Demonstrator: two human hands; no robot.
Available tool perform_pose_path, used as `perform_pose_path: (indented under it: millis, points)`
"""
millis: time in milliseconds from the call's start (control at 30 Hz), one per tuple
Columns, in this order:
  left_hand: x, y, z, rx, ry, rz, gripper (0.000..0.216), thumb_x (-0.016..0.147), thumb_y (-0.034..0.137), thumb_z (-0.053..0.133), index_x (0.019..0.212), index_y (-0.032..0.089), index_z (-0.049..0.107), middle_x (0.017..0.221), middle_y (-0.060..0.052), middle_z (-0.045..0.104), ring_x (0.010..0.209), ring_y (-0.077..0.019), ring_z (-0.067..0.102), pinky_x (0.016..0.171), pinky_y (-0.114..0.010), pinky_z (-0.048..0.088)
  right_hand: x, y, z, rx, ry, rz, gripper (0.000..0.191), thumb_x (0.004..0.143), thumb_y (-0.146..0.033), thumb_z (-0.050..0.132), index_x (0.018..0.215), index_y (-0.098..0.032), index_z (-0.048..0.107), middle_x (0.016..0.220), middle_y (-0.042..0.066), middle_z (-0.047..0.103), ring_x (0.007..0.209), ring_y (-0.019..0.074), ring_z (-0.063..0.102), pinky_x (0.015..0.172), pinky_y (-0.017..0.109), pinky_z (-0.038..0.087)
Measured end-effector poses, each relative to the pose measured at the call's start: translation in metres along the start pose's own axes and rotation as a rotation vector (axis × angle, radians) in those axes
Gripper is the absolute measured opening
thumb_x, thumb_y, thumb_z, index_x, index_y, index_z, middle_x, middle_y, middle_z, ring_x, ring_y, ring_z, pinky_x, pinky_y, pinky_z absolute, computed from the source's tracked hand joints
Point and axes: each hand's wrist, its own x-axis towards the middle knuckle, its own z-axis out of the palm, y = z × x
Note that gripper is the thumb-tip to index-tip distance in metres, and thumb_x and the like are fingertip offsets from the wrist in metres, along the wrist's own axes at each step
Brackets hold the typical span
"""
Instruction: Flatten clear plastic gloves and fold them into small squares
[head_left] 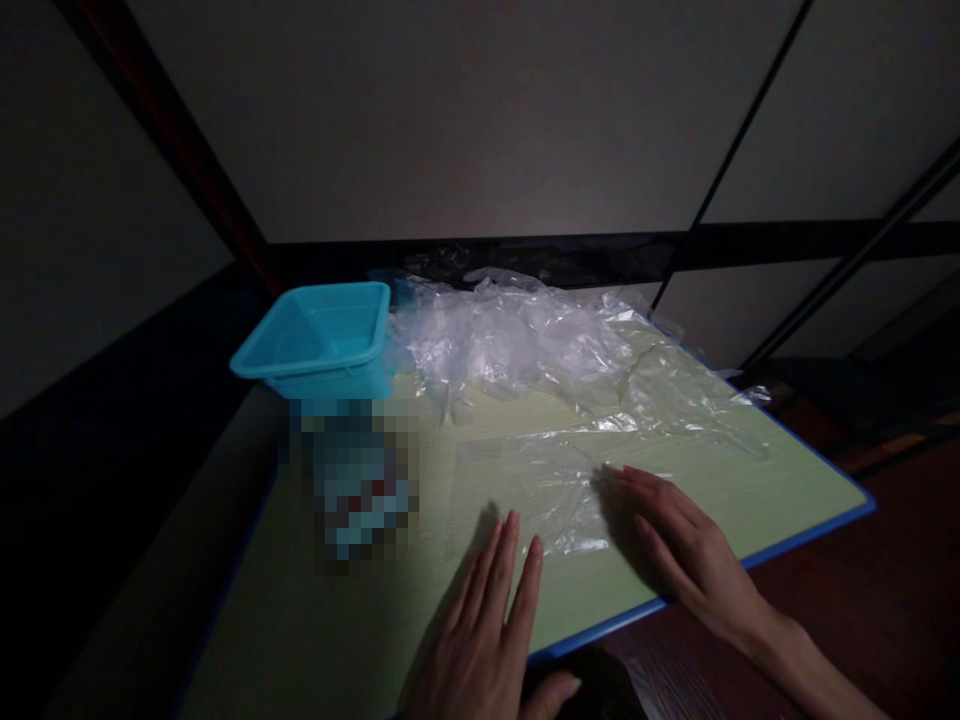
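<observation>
A clear plastic bag (540,480) lies flat on a pale green board with a blue edge (787,480). My left hand (487,630) rests flat on the board, fingers stretched out, with its fingertips at the bag's near edge. My right hand (682,540) lies flat on the right part of the bag, fingers spread and pressing it down. Neither hand grips anything.
A heap of crumpled clear plastic bags (525,340) fills the back of the board. A turquoise plastic tub (322,335) stands at the back left, above a blurred-out object (360,480). Dark wooden floor lies to the right, pale walls behind.
</observation>
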Motion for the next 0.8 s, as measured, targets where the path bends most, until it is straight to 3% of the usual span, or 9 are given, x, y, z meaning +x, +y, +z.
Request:
perform_pose_path:
  millis: [167, 400, 667, 800]
  points:
    - [-0.001, -0.008, -0.006, -0.106, 0.034, -0.060, 0.069, 0.086, 0.028, 0.044, 0.142, 0.008, 0.008, 0.141, -0.013, 0.034, 0.130, -0.0255, 0.030, 0.097, -0.042, 0.042, -0.002, 0.000, -0.004, -0.024, 0.031, 0.021, 0.033, 0.089, -0.020, 0.038, 0.119, -0.020, 0.049, 0.121, 0.009, 0.056, 0.115, 0.0219, 0.050, 0.094, 0.041, 0.046]
    - [0.005, -0.022, -0.008, -0.120, 0.031, -0.065, 0.057, 0.085, 0.026, 0.047, 0.137, 0.016, 0.026, 0.134, -0.010, 0.047, 0.126, -0.0242, 0.038, 0.099, -0.047, 0.039, 0.004, 0.002, -0.009, -0.087, -0.014, 0.083, 0.031, 0.089, -0.023, 0.036, 0.114, -0.018, 0.054, 0.117, 0.010, 0.059, 0.109, 0.0227, 0.054, 0.094, 0.043, 0.044]
    - [0.001, -0.019, -0.011, -0.070, 0.040, 0.148, 0.050, 0.086, 0.031, 0.048, 0.130, 0.009, 0.038, 0.126, -0.011, 0.054, 0.121, -0.0237, 0.046, 0.096, -0.044, 0.045, 0.028, 0.006, -0.009, -0.119, -0.087, -0.039, 0.033, 0.089, -0.020, 0.034, 0.115, -0.018, 0.054, 0.109, 0.008, 0.063, 0.101, 0.0216, 0.058, 0.098, 0.047, 0.037]
    - [-0.008, -0.002, -0.003, -0.070, 0.136, 0.232, 0.036, 0.092, 0.023, 0.041, 0.126, 0.014, 0.046, 0.118, -0.001, 0.061, 0.119, -0.0171, 0.047, 0.108, -0.036, 0.028, 0.045, 0.008, -0.009, -0.104, -0.137, -0.120, 0.034, 0.090, -0.020, 0.035, 0.120, -0.019, 0.051, 0.115, 0.008, 0.061, 0.104, 0.0199, 0.058, 0.101, 0.048, 0.034]
